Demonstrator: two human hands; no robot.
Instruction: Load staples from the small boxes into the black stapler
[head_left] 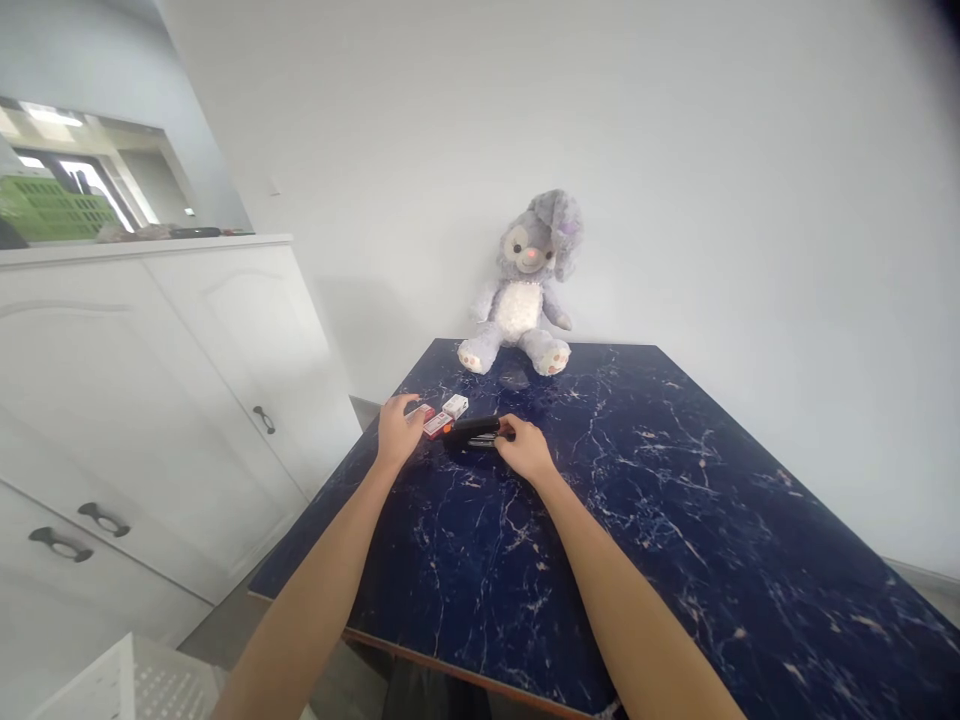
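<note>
A black stapler point(474, 428) lies on the dark blue marbled table, with a metallic strip showing along its lower side. My right hand point(526, 450) is closed on its right end, thumb below and fingers above. To the stapler's left are small red-and-white boxes, like staple boxes: one red-and-white box point(437, 426), a whiter box point(455, 406) behind it, and a red one partly hidden. My left hand point(399, 430) is beside these boxes, fingers and thumb apart. Whether its thumb touches a box I cannot tell.
A grey plush rabbit point(521, 295) sits at the table's point(675, 520) far edge against the white wall. White cabinets point(165, 400) stand on the left, with a green basket point(56, 207) above them. A white perforated container point(161, 685) is at lower left.
</note>
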